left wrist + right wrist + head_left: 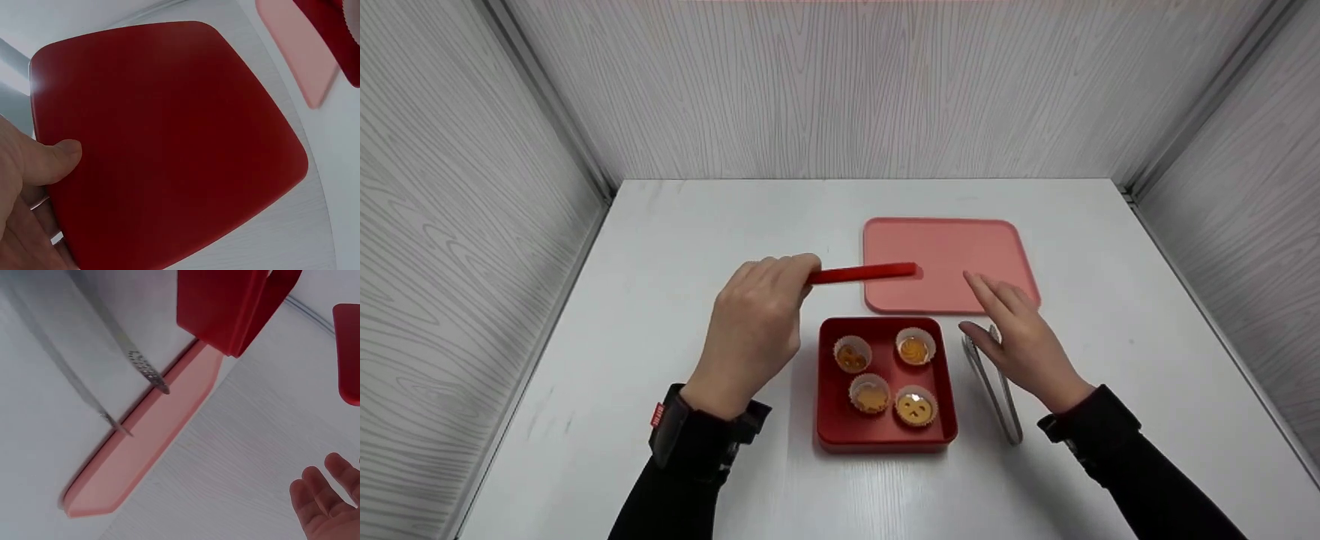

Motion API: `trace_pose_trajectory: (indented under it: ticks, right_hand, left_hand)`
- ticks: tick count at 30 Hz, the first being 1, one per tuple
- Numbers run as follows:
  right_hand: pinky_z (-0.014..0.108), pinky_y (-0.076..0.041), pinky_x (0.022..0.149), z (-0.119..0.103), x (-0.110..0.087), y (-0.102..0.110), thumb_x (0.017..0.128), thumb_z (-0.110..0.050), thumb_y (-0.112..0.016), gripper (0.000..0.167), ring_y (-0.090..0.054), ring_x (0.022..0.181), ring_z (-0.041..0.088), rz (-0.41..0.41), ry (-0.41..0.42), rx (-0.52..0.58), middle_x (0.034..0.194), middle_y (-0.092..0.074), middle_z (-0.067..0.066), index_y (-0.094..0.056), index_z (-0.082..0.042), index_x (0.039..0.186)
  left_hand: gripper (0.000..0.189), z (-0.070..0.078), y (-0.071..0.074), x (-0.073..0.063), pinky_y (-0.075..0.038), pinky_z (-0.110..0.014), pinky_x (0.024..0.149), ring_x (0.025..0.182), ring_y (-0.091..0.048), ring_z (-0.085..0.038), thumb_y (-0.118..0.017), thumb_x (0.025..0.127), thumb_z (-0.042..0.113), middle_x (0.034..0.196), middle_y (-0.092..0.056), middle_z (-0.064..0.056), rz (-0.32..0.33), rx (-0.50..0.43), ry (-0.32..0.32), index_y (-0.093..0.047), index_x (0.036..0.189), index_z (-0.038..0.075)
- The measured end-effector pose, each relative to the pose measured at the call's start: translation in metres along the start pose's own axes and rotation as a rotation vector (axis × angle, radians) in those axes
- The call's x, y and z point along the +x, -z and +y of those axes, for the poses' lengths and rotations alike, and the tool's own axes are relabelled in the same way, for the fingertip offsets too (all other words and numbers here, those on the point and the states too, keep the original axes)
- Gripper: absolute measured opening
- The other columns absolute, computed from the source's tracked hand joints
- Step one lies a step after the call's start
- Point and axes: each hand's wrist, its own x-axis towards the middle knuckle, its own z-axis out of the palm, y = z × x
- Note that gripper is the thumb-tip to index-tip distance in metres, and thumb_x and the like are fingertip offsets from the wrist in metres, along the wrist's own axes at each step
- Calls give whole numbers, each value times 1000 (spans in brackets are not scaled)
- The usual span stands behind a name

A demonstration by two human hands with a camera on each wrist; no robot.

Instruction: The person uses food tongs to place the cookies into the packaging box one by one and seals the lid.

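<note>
My left hand [757, 322] grips a red lid [864, 273] by one edge, holding it up tilted so that it looks thin in the head view. In the left wrist view the thumb presses on the lid's broad flat face [169, 140]. Below it stands a red square box [829, 382] with several small treats in white paper cups, among them a cookie with a face [915, 409]. My right hand [1027, 349] hovers with fingers extended, holding nothing. Metal tongs [1011, 416] lie beneath that hand, to the right of the box.
A pink tray [945, 262] lies flat behind the box. Pale wood-grain panels [840, 90] enclose the white table [697, 225] at the back and both sides.
</note>
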Motion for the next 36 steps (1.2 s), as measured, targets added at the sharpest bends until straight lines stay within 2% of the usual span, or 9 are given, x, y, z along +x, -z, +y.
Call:
trace_pose_trajectory:
  ticks: [7,12,16,20,24,27,30,33,36]
  right_hand:
    - [27,-38,114,-22,20,1,88,1,-78,75,-54,129,31,18,24,187,142,-57,17,-44,-3,154]
    - [19,-41,109,-31,25,0,88,11,-73,64,-61,119,25,35,57,305,136,-64,13,-51,0,147]
    - [17,-47,101,-33,23,-1,89,13,-70,45,-68,106,23,28,58,366,117,-71,10,-60,0,131]
    - [16,-49,93,-32,20,-1,91,12,-67,30,-69,96,20,16,35,405,105,-73,8,-63,-3,117]
    - [19,-53,93,-31,16,-2,89,15,-67,30,-70,102,14,13,27,471,108,-74,9,-62,0,115]
    - [21,-56,92,-30,12,-1,88,22,-63,33,-70,105,11,7,-10,585,112,-73,15,-61,5,116]
    - [24,-59,87,-30,9,2,92,22,-56,29,-71,105,12,-5,-97,717,113,-72,19,-60,9,118]
    - [28,-60,86,-31,6,5,98,16,-52,27,-72,107,15,-25,-192,807,116,-71,18,-59,9,123]
    - [29,-60,87,-33,6,9,102,10,-51,28,-71,109,18,-41,-275,869,120,-71,14,-58,8,129]
  left_hand:
    - [15,17,-2,3,-54,-33,73,79,-63,-20,-65,96,-3,94,-71,-5,-19,-85,-68,-64,110,4]
    - [25,22,-7,2,-55,-32,72,81,-65,-19,-66,91,-9,96,-72,-5,-54,-111,-105,-65,112,4]
    - [24,22,-11,1,-55,-32,74,81,-65,-19,-66,92,-7,97,-73,-4,-73,-125,-117,-65,113,5]
    - [21,20,-15,0,-56,-33,85,91,-67,-18,-65,95,-3,102,-73,-5,-61,-160,-113,-66,115,5]
    - [26,13,-19,-2,-50,-35,104,115,-65,-22,-67,98,4,117,-72,-7,-8,-248,-102,-66,123,3]
    - [36,4,-23,-6,-44,-37,113,130,-58,-24,-69,98,10,133,-67,-8,45,-349,-41,-62,132,2]
    - [50,-6,-28,-13,-43,-38,114,139,-52,-23,-69,99,13,149,-56,-8,64,-468,83,-53,145,2]
    - [64,-13,-33,-20,-47,-38,111,141,-50,-19,-67,101,18,160,-44,-5,15,-586,249,-38,157,7]
    - [73,-17,-39,-27,-52,-37,104,133,-58,-17,-65,102,24,161,-42,-3,-64,-673,391,-26,163,15]
